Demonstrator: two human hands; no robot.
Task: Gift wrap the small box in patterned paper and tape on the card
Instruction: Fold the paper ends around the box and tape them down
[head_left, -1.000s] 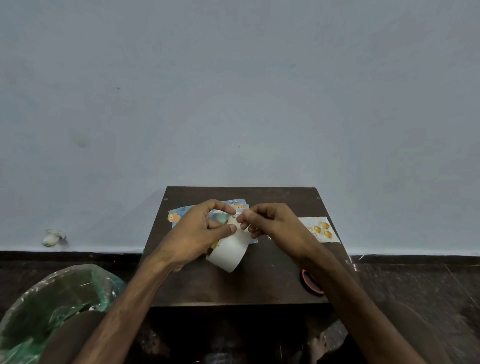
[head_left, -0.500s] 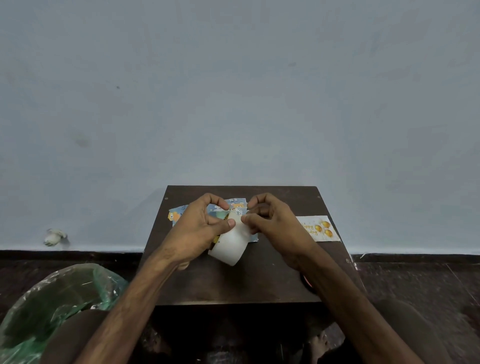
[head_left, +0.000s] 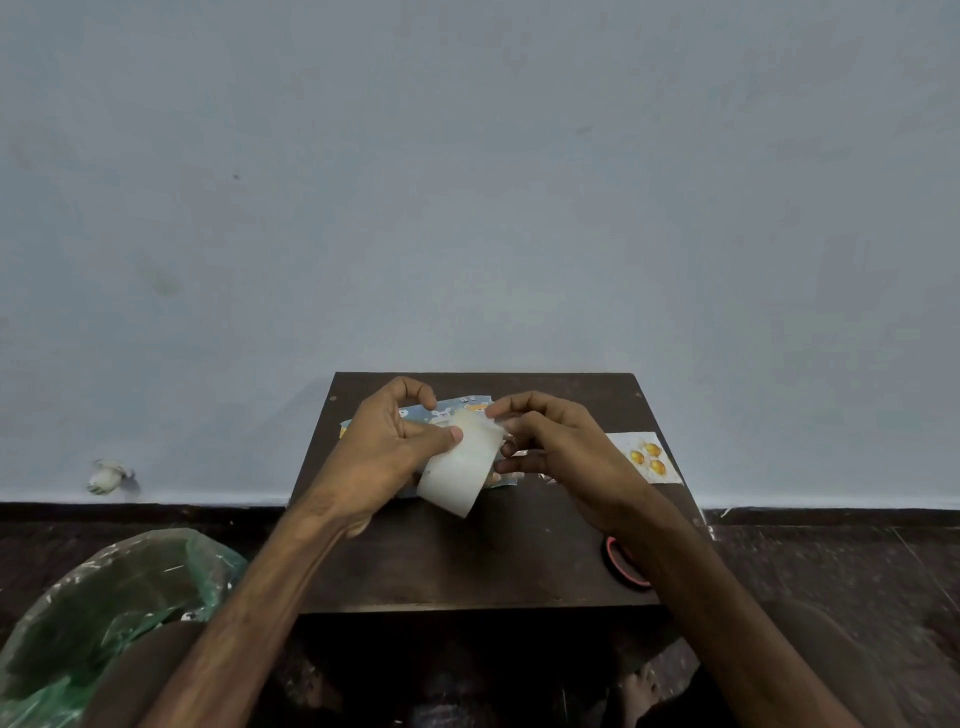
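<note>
My left hand (head_left: 387, 449) grips a wide roll of pale tape (head_left: 457, 475) above the middle of the small dark table (head_left: 447, 561). Its thumb presses on the roll's top. My right hand (head_left: 550, 449) pinches the loose end of the tape (head_left: 480, 423) at the roll's upper edge. The blue patterned paper (head_left: 462, 408) lies under both hands and is mostly hidden; the box cannot be made out. A white card with orange shapes (head_left: 644, 457) lies flat at the table's right edge.
A round black object with a red rim (head_left: 621, 566) sits near the table's front right corner, partly under my right forearm. A green plastic bag (head_left: 104, 608) stands on the floor at the left. A small white object (head_left: 106, 475) lies by the wall.
Both hands and the tape roll have risen slightly toward the far edge. My right fingers have peeled a short length of tape free from the roll.
</note>
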